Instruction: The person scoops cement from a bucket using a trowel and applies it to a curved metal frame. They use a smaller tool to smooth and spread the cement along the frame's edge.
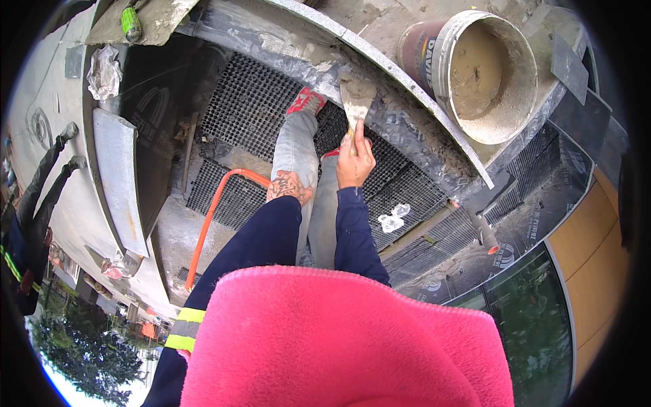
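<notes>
My right hand (356, 161) is closed round the handle of a putty knife (355, 114) that points away from me. Grey-brown mortar coats the end of its wide blade, which lies against or just in front of the mortar-smeared face of a low wall (271, 41); the exact contact cannot be told. Along the wall's top runs a curved, pale stone edging (420, 89). On my bent leg, near the knee, rests my left hand (289, 187), holding nothing, its fingertips partly hidden. To the far right stands a bucket (444, 76) with wet tan mortar inside.
Black studded drainage mat (237, 102) lies under my feet. An orange pipe (214, 210) bends up beside my left arm. Crumpled clear plastic (393, 218) lies right of my legs. A grey slab (116, 173) leans at left; beyond it stands another person (42, 180).
</notes>
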A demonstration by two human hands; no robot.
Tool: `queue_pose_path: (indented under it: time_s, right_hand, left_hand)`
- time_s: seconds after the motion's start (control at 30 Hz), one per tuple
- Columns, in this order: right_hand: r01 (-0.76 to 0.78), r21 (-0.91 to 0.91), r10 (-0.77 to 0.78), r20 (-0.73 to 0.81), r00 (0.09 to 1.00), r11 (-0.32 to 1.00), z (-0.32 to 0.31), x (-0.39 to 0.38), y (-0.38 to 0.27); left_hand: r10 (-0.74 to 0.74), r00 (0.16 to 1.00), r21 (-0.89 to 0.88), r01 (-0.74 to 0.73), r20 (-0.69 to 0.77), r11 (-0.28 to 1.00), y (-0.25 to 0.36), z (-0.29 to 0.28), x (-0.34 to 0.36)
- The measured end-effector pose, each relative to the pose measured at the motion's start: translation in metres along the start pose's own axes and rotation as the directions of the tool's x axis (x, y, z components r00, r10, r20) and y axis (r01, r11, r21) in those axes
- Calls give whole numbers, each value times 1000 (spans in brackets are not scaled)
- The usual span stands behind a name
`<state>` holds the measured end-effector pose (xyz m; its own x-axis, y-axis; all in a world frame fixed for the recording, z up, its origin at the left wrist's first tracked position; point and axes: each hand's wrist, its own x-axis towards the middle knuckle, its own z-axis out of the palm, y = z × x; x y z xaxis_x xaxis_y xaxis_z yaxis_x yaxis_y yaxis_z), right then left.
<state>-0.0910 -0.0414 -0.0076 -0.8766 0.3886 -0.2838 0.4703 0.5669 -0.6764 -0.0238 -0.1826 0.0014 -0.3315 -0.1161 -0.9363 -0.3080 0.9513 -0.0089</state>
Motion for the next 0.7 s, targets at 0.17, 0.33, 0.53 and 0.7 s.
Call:
queue_pose_path:
  time_s: [0.17,0.33,0.53,0.7]
  right_hand:
    - [-223,270,241,-37,970,937,-11,53,-83]
    - [-416,227,428,-2,904,880,-40,52,-123]
    - [-488,238,471,125,873,840,-43,45,-129]
    - [-296,155,298,10,955,943,7,70,-141]
  left_hand:
    - [103,993,-31,-101,62,994,-1,-13,0]
    - [46,999,8,-46,3,999,-2,-7,-6]
    - [-13,999,-30,14,51,999,-8,-6,-2]
    - [45,998,-19,-45,43,999,-4,-5,7]
